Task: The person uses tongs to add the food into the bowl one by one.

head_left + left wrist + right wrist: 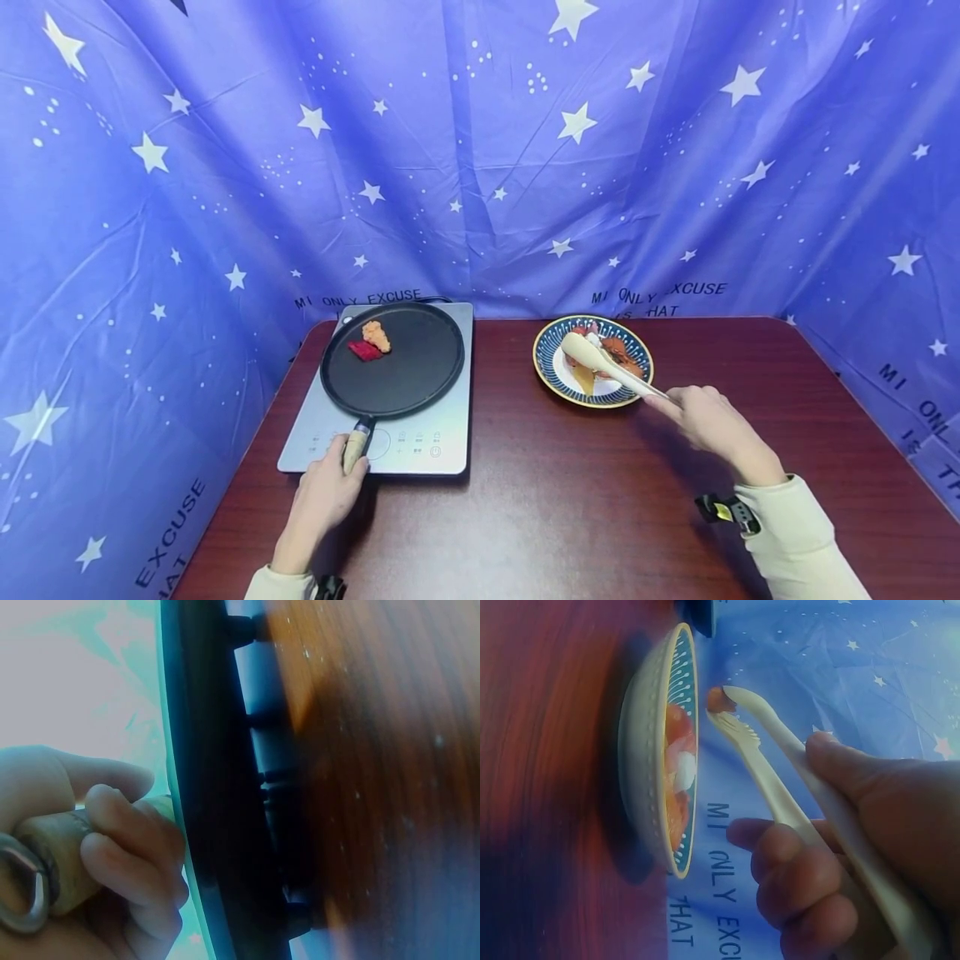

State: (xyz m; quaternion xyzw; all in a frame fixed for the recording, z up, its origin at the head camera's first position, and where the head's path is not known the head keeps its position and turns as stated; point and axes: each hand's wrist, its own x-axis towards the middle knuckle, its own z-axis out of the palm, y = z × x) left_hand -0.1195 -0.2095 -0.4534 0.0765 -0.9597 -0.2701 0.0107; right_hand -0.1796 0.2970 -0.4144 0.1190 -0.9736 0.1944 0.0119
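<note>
My left hand (327,486) grips the wooden handle (356,450) of a flat black frying pan (401,371); in the left wrist view its fingers curl round the handle (64,844), which ends in a metal ring. An orange-tan food piece (377,337) and a dark red piece (364,351) lie on the pan's left side. My right hand (712,421) holds cream-coloured tongs (603,360) over a patterned plate (551,385) of mixed food. In the right wrist view, the tongs' tips pinch a small reddish-brown food piece (720,699), just apart from the plate's rim (694,682).
The pan sits on a silver induction cooktop (307,433) with touch controls, at the left of a dark red wooden table (525,500). A blue-purple curtain (480,167) with white stars hangs behind and along both sides. Black straps are on both wrists.
</note>
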